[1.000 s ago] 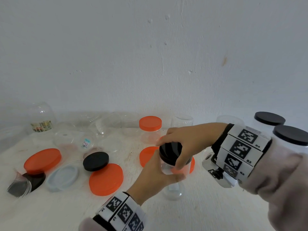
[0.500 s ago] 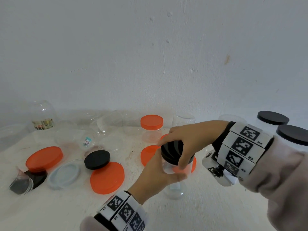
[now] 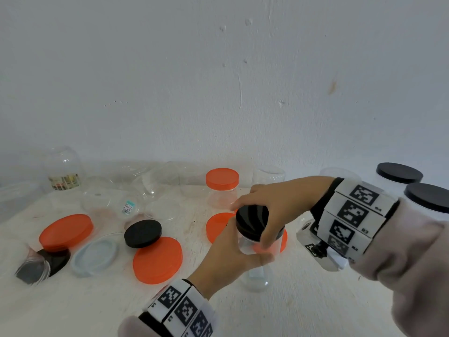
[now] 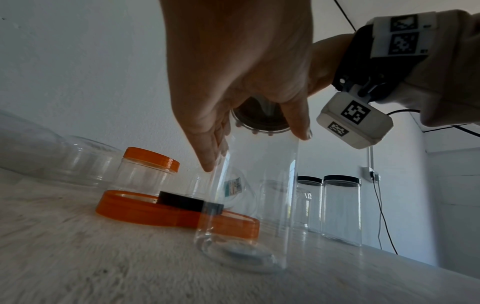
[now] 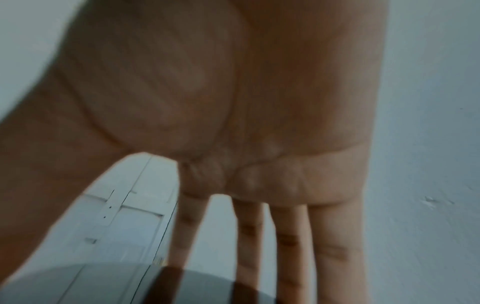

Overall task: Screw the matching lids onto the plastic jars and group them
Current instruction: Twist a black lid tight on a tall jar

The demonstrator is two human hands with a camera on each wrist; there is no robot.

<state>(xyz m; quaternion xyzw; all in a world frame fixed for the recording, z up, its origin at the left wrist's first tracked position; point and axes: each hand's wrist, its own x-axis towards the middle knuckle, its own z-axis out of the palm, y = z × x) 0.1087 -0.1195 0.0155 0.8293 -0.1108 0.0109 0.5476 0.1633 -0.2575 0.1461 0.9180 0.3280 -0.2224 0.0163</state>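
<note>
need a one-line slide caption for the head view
Left hand grips a clear jar standing on the table while the right hand grips its black lid; loose lids and jars behind.

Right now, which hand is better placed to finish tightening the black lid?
Right hand: its fingers already curl over the black lid from above, while the left hand grips the clear jar, steadying it.

head cam looks down and forward over the white table [image 3: 303, 312] toward the wall. left wrist cam sits low near the tabletop, looking up past the clear jar [image 4: 249, 205]. right wrist cam is jammed against the palm, blurry. head and left wrist views share the jar.
</note>
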